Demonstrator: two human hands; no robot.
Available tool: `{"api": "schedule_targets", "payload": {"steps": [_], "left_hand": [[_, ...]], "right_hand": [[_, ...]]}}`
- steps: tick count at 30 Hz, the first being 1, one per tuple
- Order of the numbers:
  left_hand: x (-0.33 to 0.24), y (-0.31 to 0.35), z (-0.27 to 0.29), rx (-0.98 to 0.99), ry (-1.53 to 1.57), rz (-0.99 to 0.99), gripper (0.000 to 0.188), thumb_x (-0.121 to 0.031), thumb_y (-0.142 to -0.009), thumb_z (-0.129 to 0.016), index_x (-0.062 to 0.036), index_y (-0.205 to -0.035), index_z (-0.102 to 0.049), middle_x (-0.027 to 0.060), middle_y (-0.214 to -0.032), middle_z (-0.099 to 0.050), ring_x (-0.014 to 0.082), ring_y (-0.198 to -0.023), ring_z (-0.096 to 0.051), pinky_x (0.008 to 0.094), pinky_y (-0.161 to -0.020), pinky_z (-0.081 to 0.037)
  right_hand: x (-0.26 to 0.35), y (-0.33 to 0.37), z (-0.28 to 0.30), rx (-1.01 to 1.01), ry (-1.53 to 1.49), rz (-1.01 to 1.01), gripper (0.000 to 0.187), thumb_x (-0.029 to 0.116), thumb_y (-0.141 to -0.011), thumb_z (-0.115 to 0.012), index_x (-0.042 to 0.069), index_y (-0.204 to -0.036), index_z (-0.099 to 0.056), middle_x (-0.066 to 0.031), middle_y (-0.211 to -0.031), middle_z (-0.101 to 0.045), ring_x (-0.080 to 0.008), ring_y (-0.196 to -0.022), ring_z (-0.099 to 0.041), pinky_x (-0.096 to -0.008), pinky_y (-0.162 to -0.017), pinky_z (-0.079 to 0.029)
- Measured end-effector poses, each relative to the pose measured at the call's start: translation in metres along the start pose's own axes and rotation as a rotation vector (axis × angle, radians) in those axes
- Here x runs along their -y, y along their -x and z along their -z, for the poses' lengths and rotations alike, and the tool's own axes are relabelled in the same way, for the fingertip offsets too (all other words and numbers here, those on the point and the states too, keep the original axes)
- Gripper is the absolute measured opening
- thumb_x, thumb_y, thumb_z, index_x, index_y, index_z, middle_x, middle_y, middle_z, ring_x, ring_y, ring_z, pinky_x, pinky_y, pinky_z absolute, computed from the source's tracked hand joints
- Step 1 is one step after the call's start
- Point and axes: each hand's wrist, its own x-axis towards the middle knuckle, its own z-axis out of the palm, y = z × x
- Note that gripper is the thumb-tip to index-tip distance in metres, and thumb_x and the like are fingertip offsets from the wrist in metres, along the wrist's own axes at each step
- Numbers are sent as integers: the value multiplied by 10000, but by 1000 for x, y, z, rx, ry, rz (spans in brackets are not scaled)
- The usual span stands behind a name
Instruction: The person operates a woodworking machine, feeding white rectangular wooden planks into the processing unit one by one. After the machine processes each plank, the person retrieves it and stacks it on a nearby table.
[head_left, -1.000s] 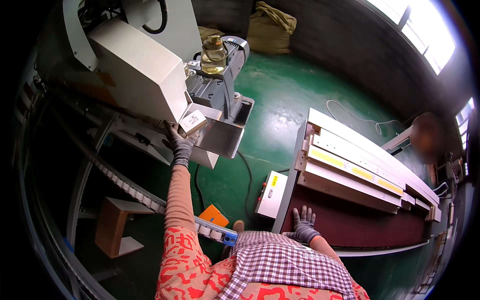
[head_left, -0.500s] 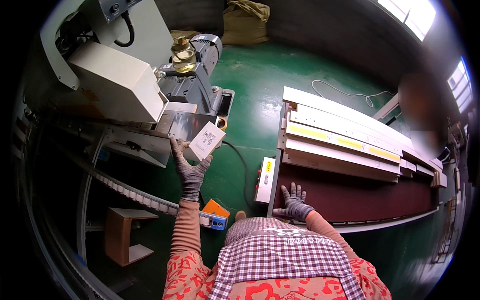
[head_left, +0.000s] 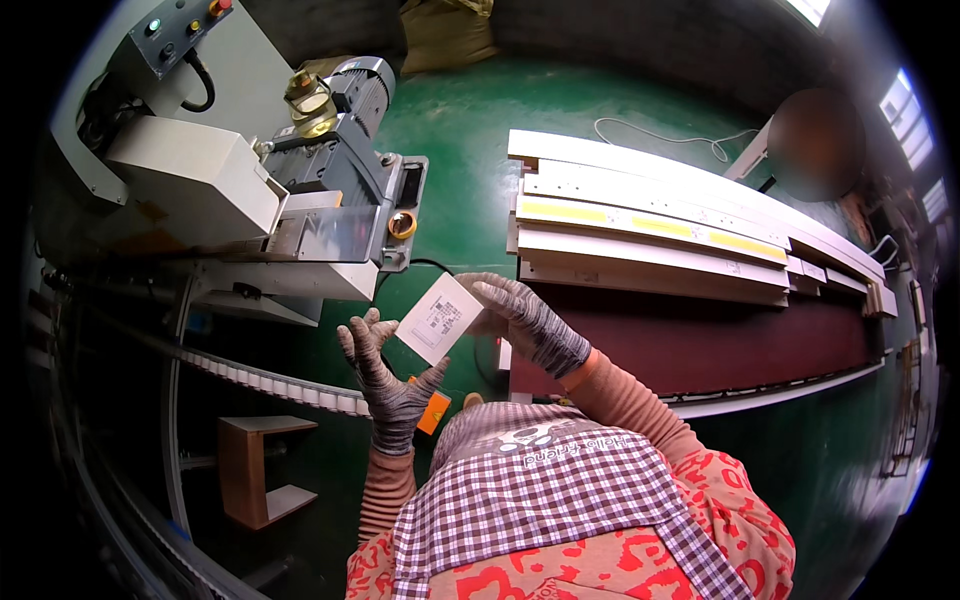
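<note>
A small white rectangular printed card (head_left: 440, 318) sits between both gloved hands, below the grey machine (head_left: 300, 190). The right hand (head_left: 525, 320) pinches its right edge. The left hand (head_left: 385, 375), fingers spread, touches its lower corner.

The print on the white card (head_left: 440, 318) is too small to tell; toward three o'clock the stacked white panels (head_left: 650, 225) run blurred into the rim; the right hand (head_left: 530, 322) hides the card's right edge.

Green floor (head_left: 480, 110), long white panels (head_left: 650, 215) stacked, grey machine (head_left: 300, 190), sack (head_left: 445, 35)
</note>
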Motion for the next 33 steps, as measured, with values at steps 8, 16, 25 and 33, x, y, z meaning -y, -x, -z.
{"api": "schedule_targets", "payload": {"steps": [8,16,25,33], "left_hand": [[-20,14,0,87,-166,-146,1071,-478,-734,-796,-48,-1508,-193,133,-1104,-603,288,-1180,-556,600,-1165,-61],[-30,18,-1,80,-272,-322,995,-368,-775,-797,-84,-1512,-193,123,-1155,-575,272,-1189,-554,598,-1168,-55],[-39,17,-26,-117,-79,104,1060,-407,-718,-846,10,-1480,-238,154,-1077,-564,316,-1135,-529,579,-1155,-120],[-38,34,-49,-23,-46,170,1071,-447,-699,-849,18,-1470,-269,181,-1201,-533,312,-1151,-538,570,-1132,-194]], "right_hand": [[-26,-1,25,-157,128,-70,291,368,-896,-681,91,-987,-674,-15,-888,-663,-103,-806,-635,-282,-698,-532],[-40,-5,30,-240,-202,-207,412,442,-945,-597,39,-1029,-617,-73,-960,-664,-173,-896,-656,-356,-858,-543],[-45,20,4,255,-386,-147,753,569,-854,-664,128,-1415,-423,-94,-1312,-556,-261,-1184,-564,-463,-1013,-447],[-52,18,-2,156,-443,-84,798,327,-863,-725,83,-1467,-265,-196,-1358,-481,-341,-1312,-461,-478,-1128,-347]]}}
